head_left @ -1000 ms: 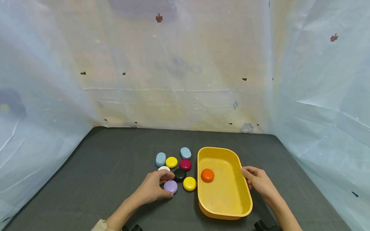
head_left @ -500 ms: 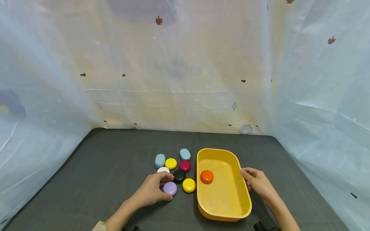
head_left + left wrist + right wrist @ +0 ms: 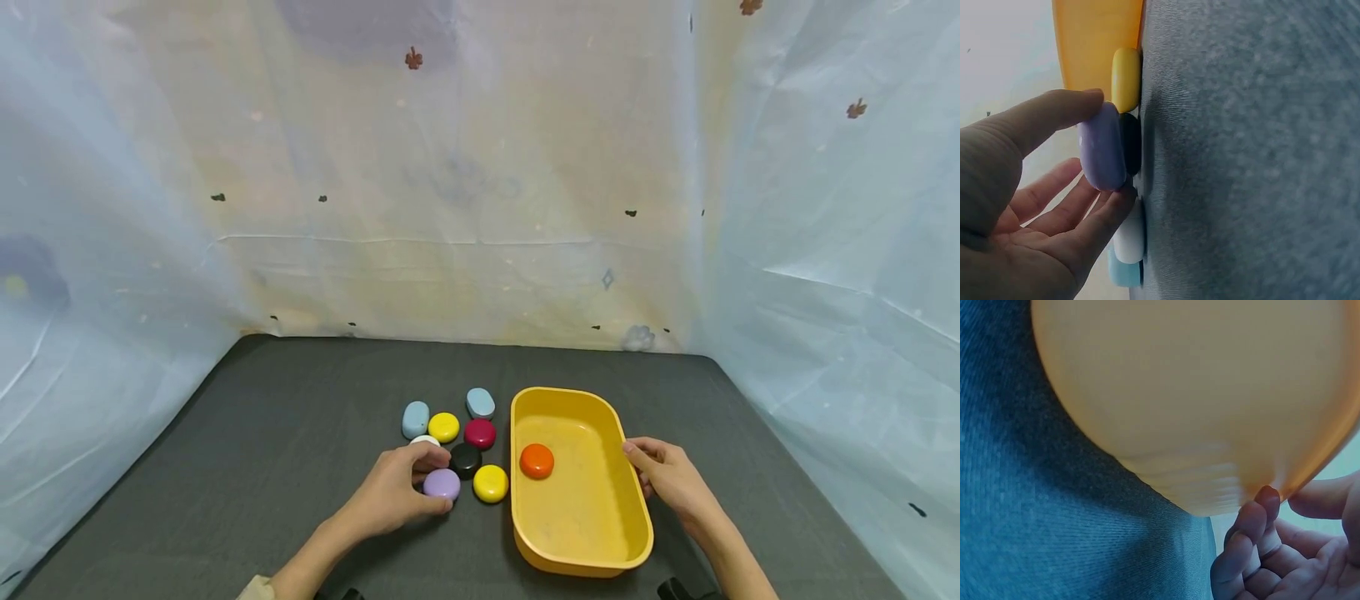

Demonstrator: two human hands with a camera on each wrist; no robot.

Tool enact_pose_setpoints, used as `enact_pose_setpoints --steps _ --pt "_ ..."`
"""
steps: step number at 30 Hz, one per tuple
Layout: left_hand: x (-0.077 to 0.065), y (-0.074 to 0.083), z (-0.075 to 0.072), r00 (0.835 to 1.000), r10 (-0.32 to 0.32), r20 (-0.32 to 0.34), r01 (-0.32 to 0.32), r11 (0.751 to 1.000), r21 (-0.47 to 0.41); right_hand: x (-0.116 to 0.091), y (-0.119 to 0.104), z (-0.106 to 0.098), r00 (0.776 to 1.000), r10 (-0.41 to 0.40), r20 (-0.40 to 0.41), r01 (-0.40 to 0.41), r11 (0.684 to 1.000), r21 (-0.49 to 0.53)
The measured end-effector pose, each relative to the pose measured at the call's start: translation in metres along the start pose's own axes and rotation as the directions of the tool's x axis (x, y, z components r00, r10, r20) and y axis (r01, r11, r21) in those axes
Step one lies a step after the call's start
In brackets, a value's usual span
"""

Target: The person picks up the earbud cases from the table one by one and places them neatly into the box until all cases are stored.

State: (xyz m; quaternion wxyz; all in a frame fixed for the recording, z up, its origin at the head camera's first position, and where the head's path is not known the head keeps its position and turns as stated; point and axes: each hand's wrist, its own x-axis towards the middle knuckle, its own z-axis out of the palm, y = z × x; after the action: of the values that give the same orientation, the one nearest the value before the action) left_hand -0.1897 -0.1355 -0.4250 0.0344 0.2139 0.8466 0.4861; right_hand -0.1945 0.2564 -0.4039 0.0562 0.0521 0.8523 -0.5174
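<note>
My left hand [image 3: 395, 489] pinches a smooth purple disc [image 3: 442, 484] between thumb and fingertips. In the left wrist view the purple disc [image 3: 1102, 147] looks raised slightly off the dark cloth. Just beyond it lie a black disc [image 3: 466, 461], a yellow disc [image 3: 491, 484] and a white disc [image 3: 425, 440], the white one partly hidden by my fingers. My right hand [image 3: 667, 475] grips the right rim of a yellow tub [image 3: 582, 557], thumb on the rim and fingers against the outer wall. An orange disc [image 3: 537, 461] lies inside the tub, near its left wall.
Farther back are another yellow disc [image 3: 444, 427], a dark red disc [image 3: 480, 433] and two light blue oval pieces [image 3: 416, 419]. Dark grey cloth [image 3: 315, 400] covers the table. Pale printed sheeting [image 3: 480, 283] hangs around the back and sides.
The purple disc has risen slightly with my left hand's pinch. My right hand stays on the tub's rim, and the head view has shifted a little.
</note>
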Motion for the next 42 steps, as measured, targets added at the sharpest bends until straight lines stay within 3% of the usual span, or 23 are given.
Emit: enact_pose_setpoints --steps 10,18,31,42 --pt "0.004 0.007 -0.001 0.998 0.018 -0.057 -0.015 0.998 0.055 0.0 0.001 0.001 1.0 0.009 -0.012 -0.009 1.0 -0.005" --pt "0.011 0.019 0.001 0.997 0.038 -0.06 -0.035 0.998 0.052 0.0 0.001 0.003 1.0 0.015 -0.018 -0.015 1.0 -0.012" --pt "0.037 0.051 0.018 0.973 0.199 -0.114 -0.201 0.98 -0.006 -0.001 0.002 0.001 1.0 0.019 -0.023 -0.019 1.0 -0.007" --pt "0.066 0.067 0.039 0.97 0.208 -0.127 -0.221 0.97 -0.097 0.0 0.002 0.001 1.0 -0.005 -0.022 0.005 1.0 0.003"
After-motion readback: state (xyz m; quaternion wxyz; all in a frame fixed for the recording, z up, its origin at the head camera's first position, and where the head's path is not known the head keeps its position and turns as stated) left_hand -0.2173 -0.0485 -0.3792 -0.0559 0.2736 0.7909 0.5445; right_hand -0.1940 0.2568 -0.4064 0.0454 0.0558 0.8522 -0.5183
